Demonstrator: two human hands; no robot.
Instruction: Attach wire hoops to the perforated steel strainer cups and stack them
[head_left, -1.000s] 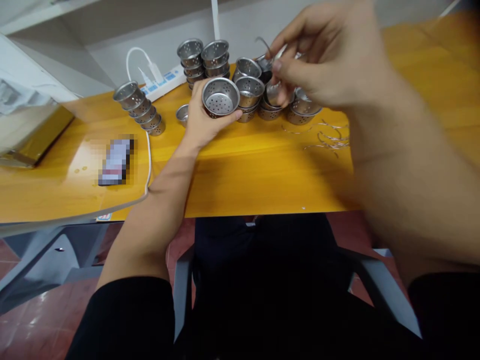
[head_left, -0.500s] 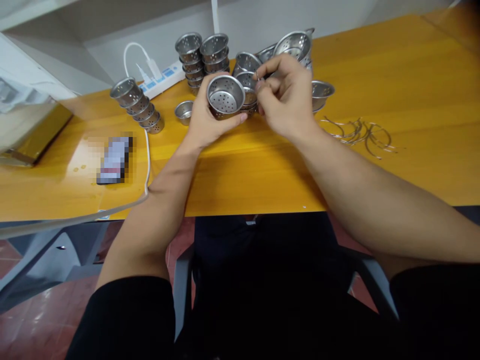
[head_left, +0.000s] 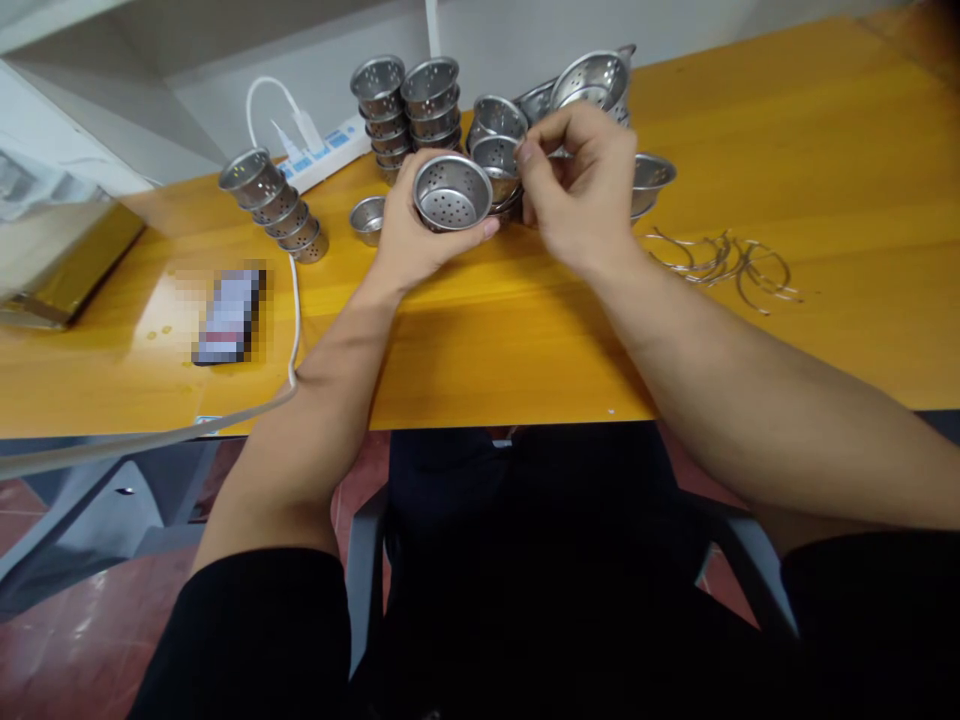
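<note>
My left hand is wrapped round a perforated metal strainer cup, held above the table with its mouth tilted towards me. To its right, my right hand is pinched, thumb against forefinger; what the fingertips hold, if anything, is too small to make out. Just behind them are more strainer cups, partly hidden by my hands. A wider perforated bowl stands beyond my right knuckles. On the table by my right forearm lies a loose bunch of thin curved wires.
Two tall stacks of strainer cups stand at the back, and a leaning stack at the left. A small cup, a power strip, a phone and a white cable are on the table. Another metal bowl sits right.
My right hand has shifted slightly, its pinched fingertips a little higher and further right. The strainer cup stays in my left hand, nearly still. The view has moved slightly.
</note>
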